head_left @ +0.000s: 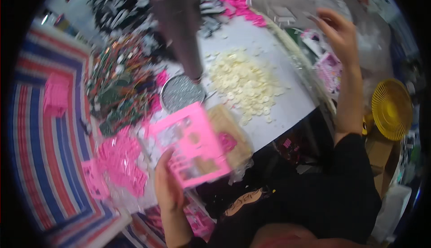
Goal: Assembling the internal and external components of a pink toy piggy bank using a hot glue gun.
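Two hands at work over a cluttered table [287, 108]. The left hand [167, 186] is closed on the lower edge of a pink card [191, 144], holding it tilted above the table's near edge. The right hand [337, 31] is raised well apart at the far right, fingers loosely open and holding nothing visible. A heap of pale round discs [244, 84] lies on the table beyond the card, just beside a round glittery silver dish [181, 93]. Pink plastic pieces [121, 162] lie left of the card.

1 head-worn fisheye view, looking steeply down, close over the cluttered worktable [287, 108], edges bent
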Demonstrator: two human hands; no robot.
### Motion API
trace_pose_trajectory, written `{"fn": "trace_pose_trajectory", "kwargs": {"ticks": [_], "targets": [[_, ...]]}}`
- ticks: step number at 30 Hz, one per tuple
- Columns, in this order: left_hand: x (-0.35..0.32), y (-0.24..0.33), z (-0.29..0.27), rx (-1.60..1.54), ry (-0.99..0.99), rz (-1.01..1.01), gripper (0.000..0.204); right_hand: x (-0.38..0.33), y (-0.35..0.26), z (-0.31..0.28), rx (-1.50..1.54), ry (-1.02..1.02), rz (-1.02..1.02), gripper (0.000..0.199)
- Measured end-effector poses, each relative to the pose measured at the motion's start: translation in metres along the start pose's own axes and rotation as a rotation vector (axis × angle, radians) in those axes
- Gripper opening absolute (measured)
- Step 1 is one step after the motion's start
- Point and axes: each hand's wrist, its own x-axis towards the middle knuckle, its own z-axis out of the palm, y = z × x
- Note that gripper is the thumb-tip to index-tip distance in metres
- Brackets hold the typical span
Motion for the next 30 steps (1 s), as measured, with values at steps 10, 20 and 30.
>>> {"fn": "trace_pose_trajectory", "kwargs": {"ticks": [10, 20, 30], "targets": [[0.025, -0.025, 0.021, -0.437, -0.092, -0.219, 0.043, -0.101, -0.138, 0.132, 0.235, -0.39, -0.576, 0.049], [0.037, -0.046, 0.045, 0.301, 0.446, 0.559, 0.068, -0.178, -0.14, 0.188, 1.253, -0.731, 0.566, 0.071], [0.019, -0.044, 0.044, 0.615, 0.286, 0.434, 0.11, -0.155, -0.139, 0.17, 0.766, -0.954, 0.095, 0.075]]}}
